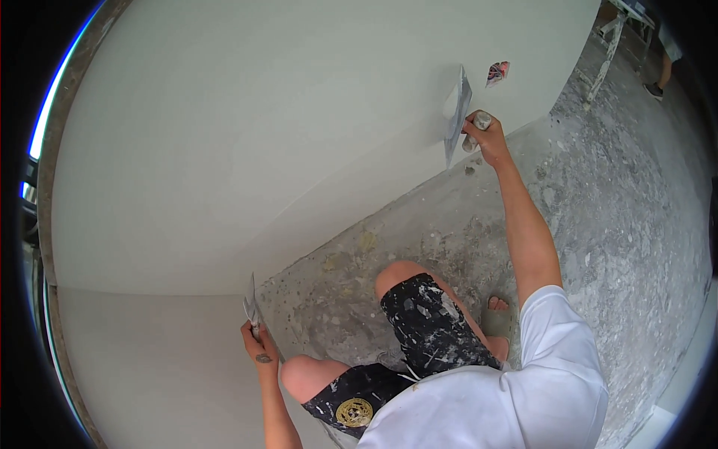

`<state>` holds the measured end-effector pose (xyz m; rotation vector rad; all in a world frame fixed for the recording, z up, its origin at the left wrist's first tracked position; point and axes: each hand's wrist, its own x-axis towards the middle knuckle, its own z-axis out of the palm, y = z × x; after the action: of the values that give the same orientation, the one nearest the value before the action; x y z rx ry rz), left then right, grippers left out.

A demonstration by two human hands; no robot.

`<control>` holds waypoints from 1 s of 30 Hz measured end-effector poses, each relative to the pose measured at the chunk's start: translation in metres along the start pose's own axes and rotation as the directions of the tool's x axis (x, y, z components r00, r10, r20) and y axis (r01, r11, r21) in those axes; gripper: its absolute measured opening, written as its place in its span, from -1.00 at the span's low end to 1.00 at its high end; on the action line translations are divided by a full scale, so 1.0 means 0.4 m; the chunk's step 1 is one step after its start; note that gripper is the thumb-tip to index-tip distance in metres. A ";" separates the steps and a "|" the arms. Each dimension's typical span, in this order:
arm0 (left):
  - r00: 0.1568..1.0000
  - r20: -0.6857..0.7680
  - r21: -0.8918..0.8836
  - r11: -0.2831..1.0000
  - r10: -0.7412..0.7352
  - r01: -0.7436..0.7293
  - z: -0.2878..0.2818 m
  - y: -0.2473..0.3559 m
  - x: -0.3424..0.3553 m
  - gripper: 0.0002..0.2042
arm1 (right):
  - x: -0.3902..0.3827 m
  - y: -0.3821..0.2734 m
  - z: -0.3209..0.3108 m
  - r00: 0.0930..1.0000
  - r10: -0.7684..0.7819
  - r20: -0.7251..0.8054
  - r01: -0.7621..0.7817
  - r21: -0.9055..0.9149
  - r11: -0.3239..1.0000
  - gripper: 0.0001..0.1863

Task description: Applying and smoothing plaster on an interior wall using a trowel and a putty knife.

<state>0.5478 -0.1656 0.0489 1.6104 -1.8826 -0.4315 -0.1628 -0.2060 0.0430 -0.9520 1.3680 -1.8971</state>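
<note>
My right hand [488, 138] is closed round the pale handle of a plastering trowel [457, 116]. The trowel's long metal blade stands on edge at the wall [299, 120], with white paste on its wall side. Lower on the left, my left hand [259, 343] grips the handle of a putty knife [250, 301], its blade pointing up near the wall's bottom corner. Smooth pale plaster covers the wall, and a faint curved ridge runs across its lower part toward the trowel.
An opening with coloured wires [497, 73] sits in the wall beyond the trowel. The grey floor [613, 239] is spattered with white. At the far right stand a paint-marked stepladder [607, 56] and another person's leg [662, 75]. A brown edge [56, 172] borders the wall at left.
</note>
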 end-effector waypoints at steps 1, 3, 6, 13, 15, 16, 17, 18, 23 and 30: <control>0.998 -0.042 -0.013 0.999 -0.036 0.035 -0.002 -0.025 -0.032 -0.71 | -0.012 -0.007 0.025 0.999 -0.042 -0.033 0.042 -0.019 0.999 -0.81; 0.989 -0.101 -0.042 0.994 -0.106 0.102 -0.012 -0.075 -0.093 -0.71 | -0.046 -0.014 0.091 0.990 -0.065 -0.125 0.054 -0.089 0.995 -0.82; 0.975 -0.127 -0.110 0.979 -0.183 0.169 -0.004 -0.151 -0.160 -0.70 | -0.118 0.019 0.254 0.979 -0.098 -0.178 0.067 -0.174 0.983 -0.76; 0.932 -0.193 -0.316 0.919 -0.307 0.237 -0.040 -0.227 -0.264 -0.73 | -0.331 0.091 0.742 0.985 -0.064 -0.161 0.043 -0.133 0.990 -0.68; 0.913 -0.208 -0.398 0.883 -0.350 0.248 -0.060 -0.222 -0.290 -0.74 | -0.392 0.118 0.864 0.991 -0.070 -0.111 0.051 -0.158 0.986 -0.66; 0.902 -0.224 -0.450 0.860 -0.368 0.239 -0.070 -0.218 -0.301 -0.75 | -0.419 0.138 0.929 0.990 -0.088 -0.108 0.060 -0.239 0.969 -0.65; 0.892 -0.236 -0.488 0.841 -0.385 0.234 -0.079 -0.211 -0.307 -0.76 | -0.446 0.163 0.996 0.986 -0.138 -0.096 0.102 -0.308 0.946 -0.63; 0.890 -0.243 -0.527 0.822 -0.387 0.214 -0.091 -0.205 -0.311 -0.76 | -0.470 0.189 1.056 0.985 -0.158 -0.067 0.119 -0.396 0.911 -0.63; 0.808 -0.351 -0.661 0.736 -0.474 0.145 -0.159 -0.145 -0.362 -0.79 | -0.617 0.285 1.374 0.981 -0.192 -0.013 0.175 -0.352 0.920 -0.60; 0.839 -0.371 -0.694 0.719 -0.399 0.035 -0.185 -0.095 -0.403 -0.79 | -0.784 0.342 1.729 0.976 -0.216 -0.008 0.203 -0.312 0.928 -0.63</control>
<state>0.6351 -0.0068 0.0432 1.2750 -0.9608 -0.6333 0.5930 -0.3526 -0.0065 -1.2616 1.6821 -1.8963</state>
